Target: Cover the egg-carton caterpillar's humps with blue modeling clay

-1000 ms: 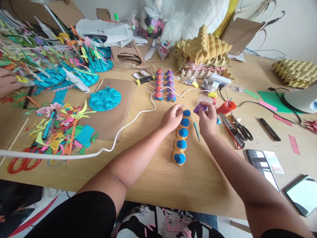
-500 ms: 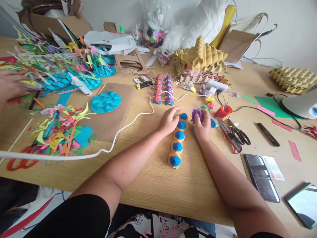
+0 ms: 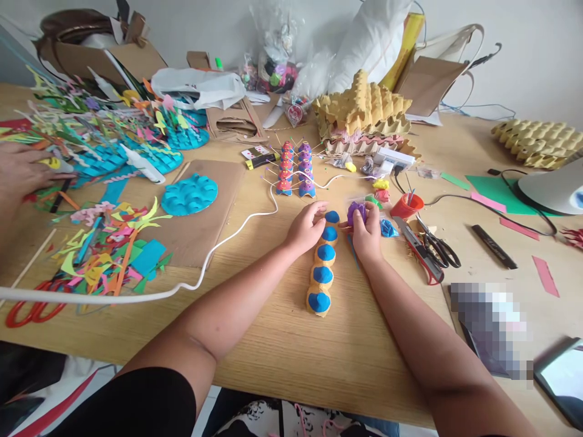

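Between my forearms lies a strip of yellowish egg carton (image 3: 315, 285) with blue clay caps (image 3: 323, 275) on its bumps. My left hand (image 3: 306, 229) rests at the strip's upper left side, thumb apart from the fingers and nothing visible in it. My right hand (image 3: 368, 235) grips a lump of purple clay (image 3: 355, 213) just right of the strip's far end, thumb pressed on it. Behind my right hand lie blue clay (image 3: 388, 228) in a wrapper and yellow clay (image 3: 381, 184). Further back stand a red carton strip (image 3: 285, 164) and a purple one (image 3: 305, 164), both with thin sticks.
A box cutter (image 3: 421, 254), black scissors (image 3: 438, 244) and an orange cup (image 3: 407, 206) are on the right. A white cable (image 3: 241, 227) crosses the table. Paper scraps (image 3: 98, 261) and another person's hand (image 3: 20, 170) are at left. Egg trays (image 3: 364, 106) stand behind.
The view has shifted slightly. My left fingers have curled in somewhat beside the strip. The purple clay stays in my right hand.
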Available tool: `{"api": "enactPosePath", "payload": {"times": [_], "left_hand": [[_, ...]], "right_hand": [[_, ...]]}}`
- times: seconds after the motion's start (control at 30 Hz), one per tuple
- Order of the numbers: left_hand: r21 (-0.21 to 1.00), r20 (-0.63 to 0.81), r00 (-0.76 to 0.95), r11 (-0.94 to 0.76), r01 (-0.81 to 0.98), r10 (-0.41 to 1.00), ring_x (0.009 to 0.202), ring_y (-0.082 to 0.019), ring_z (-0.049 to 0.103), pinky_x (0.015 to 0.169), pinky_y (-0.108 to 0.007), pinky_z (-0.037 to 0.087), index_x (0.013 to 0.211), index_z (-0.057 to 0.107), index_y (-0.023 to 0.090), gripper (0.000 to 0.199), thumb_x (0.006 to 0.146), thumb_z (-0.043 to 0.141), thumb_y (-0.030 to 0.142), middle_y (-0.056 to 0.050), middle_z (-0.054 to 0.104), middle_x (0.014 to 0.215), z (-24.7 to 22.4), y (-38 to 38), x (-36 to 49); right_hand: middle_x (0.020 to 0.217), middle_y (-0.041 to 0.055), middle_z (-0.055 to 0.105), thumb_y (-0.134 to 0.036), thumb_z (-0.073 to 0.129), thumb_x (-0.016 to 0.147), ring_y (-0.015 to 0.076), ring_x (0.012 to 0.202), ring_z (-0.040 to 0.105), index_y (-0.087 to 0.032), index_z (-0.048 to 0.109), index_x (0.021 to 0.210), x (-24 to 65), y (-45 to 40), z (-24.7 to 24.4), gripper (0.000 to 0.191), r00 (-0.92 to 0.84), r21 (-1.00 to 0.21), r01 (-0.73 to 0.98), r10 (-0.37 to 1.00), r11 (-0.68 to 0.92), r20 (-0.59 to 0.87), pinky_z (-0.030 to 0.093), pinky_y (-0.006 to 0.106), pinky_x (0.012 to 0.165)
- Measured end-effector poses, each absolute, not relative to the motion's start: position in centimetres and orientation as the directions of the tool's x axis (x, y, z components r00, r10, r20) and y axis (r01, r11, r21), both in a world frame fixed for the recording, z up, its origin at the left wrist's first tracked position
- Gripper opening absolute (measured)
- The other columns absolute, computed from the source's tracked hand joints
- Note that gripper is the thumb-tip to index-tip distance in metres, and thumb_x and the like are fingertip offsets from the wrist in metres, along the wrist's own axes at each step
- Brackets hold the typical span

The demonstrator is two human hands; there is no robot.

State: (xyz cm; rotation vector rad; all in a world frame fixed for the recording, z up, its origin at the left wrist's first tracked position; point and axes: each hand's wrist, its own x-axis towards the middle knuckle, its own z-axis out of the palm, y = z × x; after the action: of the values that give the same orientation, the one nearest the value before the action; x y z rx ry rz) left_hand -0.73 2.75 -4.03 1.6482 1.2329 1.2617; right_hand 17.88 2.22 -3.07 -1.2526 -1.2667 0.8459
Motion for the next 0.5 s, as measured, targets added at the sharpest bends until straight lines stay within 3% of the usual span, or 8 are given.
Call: {"api": "enactPosePath", "payload": {"times": [0.27,0.5], "left_hand": [[0.934,0.25,0.067,-0.259,0.246,0.966,0.125,-0.022,0.076,0.102,-0.037,0.064,0.144,0.067,0.02,0.05,0.096,0.059,0.011,-0.012,0.077,0.139,-4.11,2.69,-0.63],[0.944,0.24,0.041,-0.243,0.222,0.97,0.125,-0.022,0.077,0.103,-0.038,0.065,0.141,0.068,0.019,0.047,0.095,0.059,0.009,-0.013,0.078,0.137,-4.0,2.84,-0.57]], "right_hand": [[0.104,0.0025,0.066,-0.072,0.069,0.095,0.0174,0.066,0.075,-0.03,0.047,0.123,17.69,2.02,-2.76,0.055,0.17,-0.977,0.128,0.967,0.169,0.19,0.062,0.034,0.06],[0.106,0.0037,0.069,-0.072,0.07,0.095,0.0213,0.073,0.078,-0.032,0.047,0.124,17.67,2.19,-2.94,0.055,0.168,-0.977,0.118,0.966,0.178,0.197,0.065,0.037,0.062]]}}
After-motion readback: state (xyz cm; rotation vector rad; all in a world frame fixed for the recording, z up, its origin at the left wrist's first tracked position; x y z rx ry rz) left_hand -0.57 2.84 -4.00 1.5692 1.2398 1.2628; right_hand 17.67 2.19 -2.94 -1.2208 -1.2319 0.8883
